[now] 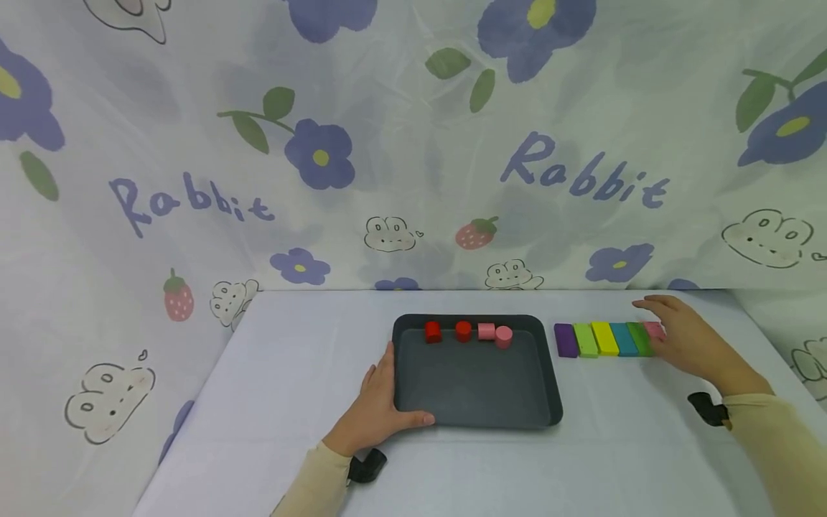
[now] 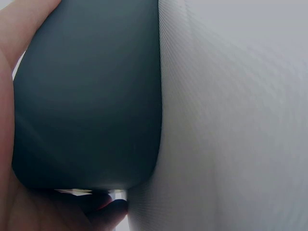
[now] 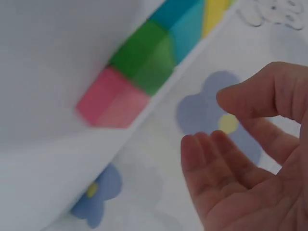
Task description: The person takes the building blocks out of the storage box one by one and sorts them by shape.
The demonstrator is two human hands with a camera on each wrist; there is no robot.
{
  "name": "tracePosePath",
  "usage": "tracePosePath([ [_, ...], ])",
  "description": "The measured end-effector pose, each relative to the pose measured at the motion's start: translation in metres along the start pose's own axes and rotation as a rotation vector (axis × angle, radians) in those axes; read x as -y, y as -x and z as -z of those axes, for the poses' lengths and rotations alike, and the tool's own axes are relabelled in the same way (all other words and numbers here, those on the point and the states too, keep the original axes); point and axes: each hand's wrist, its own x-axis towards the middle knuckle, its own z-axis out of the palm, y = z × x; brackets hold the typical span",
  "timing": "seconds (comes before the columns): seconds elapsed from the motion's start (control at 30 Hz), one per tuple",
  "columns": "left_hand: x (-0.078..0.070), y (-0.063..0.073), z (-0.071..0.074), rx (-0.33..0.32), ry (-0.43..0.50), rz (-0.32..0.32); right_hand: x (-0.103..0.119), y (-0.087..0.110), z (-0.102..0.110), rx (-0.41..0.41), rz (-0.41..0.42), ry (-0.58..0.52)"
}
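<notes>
Patterned cloth [image 1: 413, 165] hangs as bkgd behind a white tabletop [image 1: 291, 388], printed w/ bluish flowers, strawberries, rabbit faces & the word "Rabbit" twice. Dark gray tray [image 1: 478, 388] lies flat on the tabletop, approx. mid-view. Inside, along its far side, sit 4 small pcs, L to R: red block [image 1: 433, 332], red cylinder [image 1: 463, 331], pink block [image 1: 487, 331], pink cylinder [image 1: 504, 337]; the 2 pink ones are v. close together, the red ones spaced apart. Rest of tray floor is bare.

L hand [image 1: 381, 406] rests at the tray's near L corner: fingers fairly straight along the L side, thumb spread apart from them along the near edge, all touching the tray, not clamped. L wrist cam shows the tray's outer wall up close, hand against it.

R of tray, well within view, a row of colored blocks, side by side: purple block [image 1: 566, 340], lime block [image 1: 586, 340], yellow block [image 1: 605, 338], blue block [image 1: 624, 339], green block [image 1: 640, 339], pink end block [image 1: 654, 329]. R hand [image 1: 688, 341] is over/near the pink end; R wrist cam shows thumb & fingers apart, loosely bent, w/ nothing btwn them & a gap to that block.

Both arms wear beige sleeves [image 1: 769, 438], w/ black wrist gear [image 1: 708, 409].
</notes>
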Motion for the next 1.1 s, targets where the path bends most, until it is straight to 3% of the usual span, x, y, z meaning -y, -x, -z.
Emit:
tracePosePath([
  [0.27, 0.000, -0.001, -0.001, 0.000, 0.005, -0.005, 0.037, -0.004, 0.001, -0.087, -0.003, -0.046],
  [0.53, -0.001, 0.000, 0.001, 0.004, 0.003, -0.003, 0.067, -0.004, -0.002, -0.103, -0.041, -0.115],
  [0.8, 0.000, 0.000, 0.000, -0.005, 0.006, 0.003, 0.094, -0.010, -0.012, -0.181, -0.063, -0.164],
  [1.1, -0.001, 0.000, 0.000, 0.001, 0.005, 0.003, 0.125, -0.019, -0.018, -0.216, -0.091, -0.227],
])
